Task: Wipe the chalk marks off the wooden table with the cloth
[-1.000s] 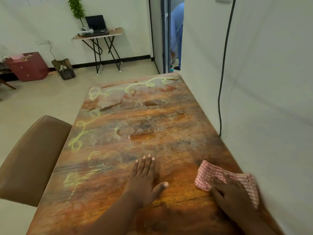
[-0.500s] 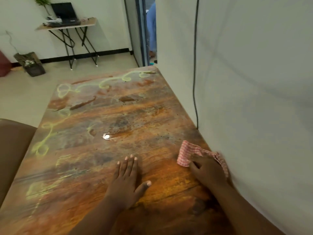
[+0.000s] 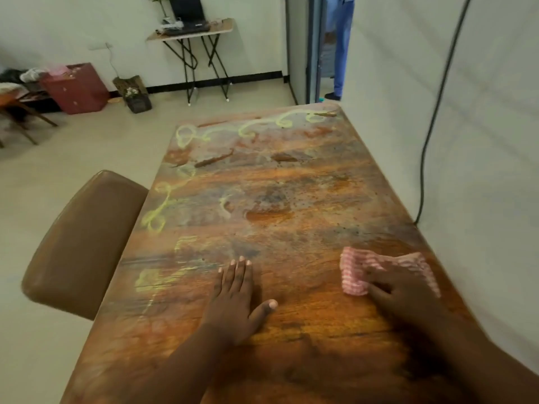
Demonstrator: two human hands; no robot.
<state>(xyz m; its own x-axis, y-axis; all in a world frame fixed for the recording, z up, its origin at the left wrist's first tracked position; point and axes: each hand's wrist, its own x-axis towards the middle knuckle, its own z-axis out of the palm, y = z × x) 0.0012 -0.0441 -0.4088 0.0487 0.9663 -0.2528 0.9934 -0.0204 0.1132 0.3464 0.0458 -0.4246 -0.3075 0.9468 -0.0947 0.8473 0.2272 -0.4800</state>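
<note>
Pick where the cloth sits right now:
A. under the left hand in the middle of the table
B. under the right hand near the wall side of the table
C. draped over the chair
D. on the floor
B: the right hand presses the cloth flat on the table by the wall, while the left hand lies bare on the wood.

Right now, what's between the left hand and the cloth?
Only bare wooden table, no object and no chalk, as the head view shows. The left hand lies flat; the right hand presses the cloth.
</note>
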